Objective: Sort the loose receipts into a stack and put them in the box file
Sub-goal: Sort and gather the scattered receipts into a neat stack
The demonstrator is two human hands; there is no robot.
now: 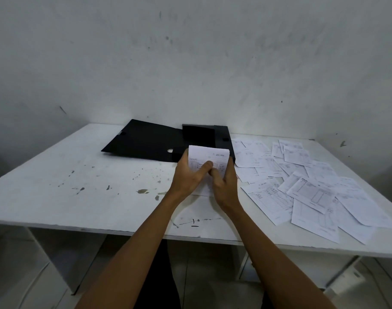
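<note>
Left hand (191, 175) and right hand (225, 181) both clasp the stack of receipts (207, 159) upright, long axis toward the tabletop's far edge

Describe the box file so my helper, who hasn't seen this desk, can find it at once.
On the white table, look to the far edge against the wall. The box file lies there open, its lid flap spread flat to the left, just beyond the stack of receipts held in both hands. It is the only black thing on the table; the loose receipts to its right are white.
</note>
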